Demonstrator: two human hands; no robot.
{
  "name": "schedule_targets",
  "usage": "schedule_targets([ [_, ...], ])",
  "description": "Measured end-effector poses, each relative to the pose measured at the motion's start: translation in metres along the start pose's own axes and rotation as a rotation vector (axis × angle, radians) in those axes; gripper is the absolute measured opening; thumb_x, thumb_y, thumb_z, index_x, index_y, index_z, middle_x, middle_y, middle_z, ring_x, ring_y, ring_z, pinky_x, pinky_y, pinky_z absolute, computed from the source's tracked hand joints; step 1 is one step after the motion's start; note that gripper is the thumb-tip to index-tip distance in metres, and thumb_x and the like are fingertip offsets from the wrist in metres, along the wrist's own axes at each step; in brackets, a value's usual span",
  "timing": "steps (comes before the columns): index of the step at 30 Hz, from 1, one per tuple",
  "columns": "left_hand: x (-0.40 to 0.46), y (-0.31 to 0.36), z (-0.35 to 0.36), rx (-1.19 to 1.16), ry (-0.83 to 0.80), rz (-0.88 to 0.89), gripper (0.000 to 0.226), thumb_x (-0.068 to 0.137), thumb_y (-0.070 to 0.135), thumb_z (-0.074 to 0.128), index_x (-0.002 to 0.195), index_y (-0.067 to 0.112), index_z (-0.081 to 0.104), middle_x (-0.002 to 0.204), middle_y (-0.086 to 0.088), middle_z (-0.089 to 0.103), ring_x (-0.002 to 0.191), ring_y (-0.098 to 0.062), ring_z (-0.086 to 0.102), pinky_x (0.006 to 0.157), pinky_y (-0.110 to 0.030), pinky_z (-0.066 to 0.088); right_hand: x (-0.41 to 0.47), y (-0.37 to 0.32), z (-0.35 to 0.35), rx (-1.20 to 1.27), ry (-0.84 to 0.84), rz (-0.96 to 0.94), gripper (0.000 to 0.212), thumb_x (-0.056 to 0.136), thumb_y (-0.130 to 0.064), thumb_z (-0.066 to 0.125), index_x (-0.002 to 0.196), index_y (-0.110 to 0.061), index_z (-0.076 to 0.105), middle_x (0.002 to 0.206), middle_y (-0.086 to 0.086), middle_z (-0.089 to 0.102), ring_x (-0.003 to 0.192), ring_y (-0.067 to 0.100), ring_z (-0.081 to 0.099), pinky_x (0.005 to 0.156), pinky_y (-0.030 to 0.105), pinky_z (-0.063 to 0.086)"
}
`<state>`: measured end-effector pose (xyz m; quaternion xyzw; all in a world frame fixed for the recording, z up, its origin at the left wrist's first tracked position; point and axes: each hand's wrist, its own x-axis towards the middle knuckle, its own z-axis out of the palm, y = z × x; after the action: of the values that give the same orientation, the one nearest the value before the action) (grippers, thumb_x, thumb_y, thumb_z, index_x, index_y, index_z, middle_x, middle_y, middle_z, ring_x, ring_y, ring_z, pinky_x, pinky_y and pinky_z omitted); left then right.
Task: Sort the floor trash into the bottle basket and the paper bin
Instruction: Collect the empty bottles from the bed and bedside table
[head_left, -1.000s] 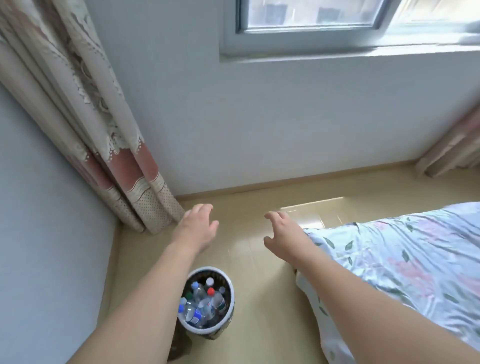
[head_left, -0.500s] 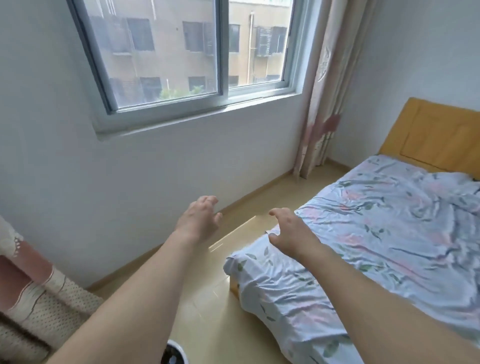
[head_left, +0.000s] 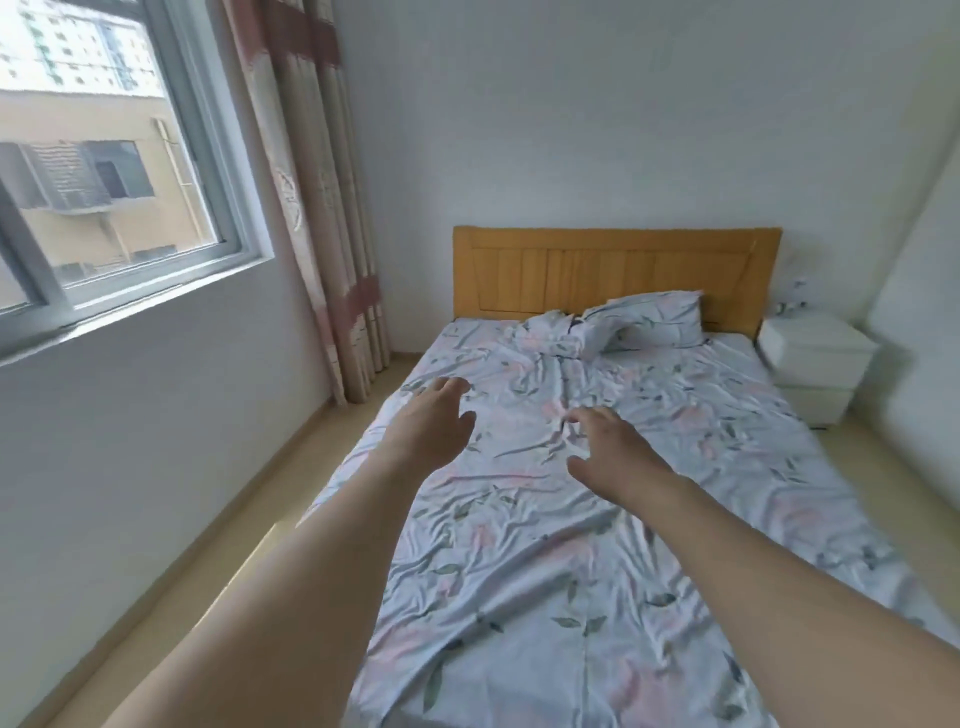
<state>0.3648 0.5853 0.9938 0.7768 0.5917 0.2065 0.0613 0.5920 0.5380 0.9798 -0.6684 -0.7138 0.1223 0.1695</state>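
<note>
My left hand (head_left: 434, 423) and my right hand (head_left: 610, 451) are stretched out in front of me above the bed, fingers apart, with nothing in either. No bottle basket, paper bin or trash is in view. The strip of floor (head_left: 291, 499) beside the bed shows no litter.
A bed (head_left: 649, 519) with a floral sheet and a wooden headboard (head_left: 613, 270) fills the middle and right. A white nightstand (head_left: 815, 364) stands at its far right. A window (head_left: 104, 171) and curtain (head_left: 322, 218) line the left wall.
The view has swung right and up, from the corner with the bottle basket to the whole bed. Both hands stay raised and empty.
</note>
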Motion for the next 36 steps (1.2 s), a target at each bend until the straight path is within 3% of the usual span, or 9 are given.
schedule_targets([
  [8,0.056,0.273,0.109,-0.014,-0.150,0.436,0.044,0.099,0.031,0.048,0.142,0.020,0.042,0.148,-0.001,0.042,0.130,-0.026,0.044,0.097,-0.039,0.042,-0.104,0.230,-0.113,-0.022,0.169,0.341,0.056,0.089,-0.026,0.057,0.141,-0.019,0.039,0.146,0.004,0.036,0.127,0.023,0.044,0.100,0.033,0.041],
  [14,0.084,0.405,0.177,-0.032,-0.237,0.659,0.044,0.098,0.033,0.048,0.140,0.021,0.043,0.146,0.000,0.043,0.130,-0.026,0.044,0.101,-0.040,0.042,-0.142,0.342,-0.163,-0.037,0.262,0.512,0.056,0.088,-0.024,0.056,0.141,-0.018,0.039,0.143,0.004,0.038,0.127,0.024,0.043,0.100,0.033,0.039],
  [18,0.108,0.476,0.227,-0.045,-0.290,0.701,0.045,0.099,0.034,0.046,0.141,0.021,0.042,0.148,0.001,0.041,0.130,-0.026,0.045,0.102,-0.044,0.042,-0.145,0.410,-0.175,-0.023,0.257,0.562,0.055,0.089,-0.022,0.055,0.142,-0.017,0.039,0.145,0.002,0.037,0.130,0.022,0.041,0.103,0.033,0.037],
  [22,0.145,0.537,0.275,-0.115,-0.323,0.715,0.044,0.099,0.033,0.047,0.140,0.019,0.044,0.146,0.000,0.043,0.125,-0.024,0.048,0.098,-0.039,0.043,-0.136,0.478,-0.196,-0.051,0.255,0.599,0.055,0.089,-0.021,0.055,0.142,-0.016,0.039,0.146,0.003,0.037,0.130,0.022,0.041,0.104,0.032,0.037],
  [28,0.210,0.619,0.328,-0.154,-0.377,0.604,0.044,0.098,0.030,0.047,0.139,0.013,0.045,0.142,-0.007,0.047,0.125,-0.026,0.049,0.099,-0.037,0.042,-0.133,0.566,-0.256,-0.050,0.289,0.649,0.056,0.090,-0.023,0.054,0.143,-0.020,0.037,0.147,0.000,0.034,0.128,0.020,0.042,0.100,0.032,0.039],
  [36,0.221,0.799,0.382,-0.199,-0.366,0.738,0.045,0.099,0.030,0.047,0.140,0.013,0.043,0.142,-0.005,0.045,0.124,-0.025,0.049,0.101,-0.035,0.040,-0.176,0.718,-0.319,-0.026,0.347,0.723,0.055,0.089,-0.023,0.053,0.141,-0.025,0.036,0.146,-0.005,0.033,0.122,0.019,0.044,0.095,0.032,0.041],
])
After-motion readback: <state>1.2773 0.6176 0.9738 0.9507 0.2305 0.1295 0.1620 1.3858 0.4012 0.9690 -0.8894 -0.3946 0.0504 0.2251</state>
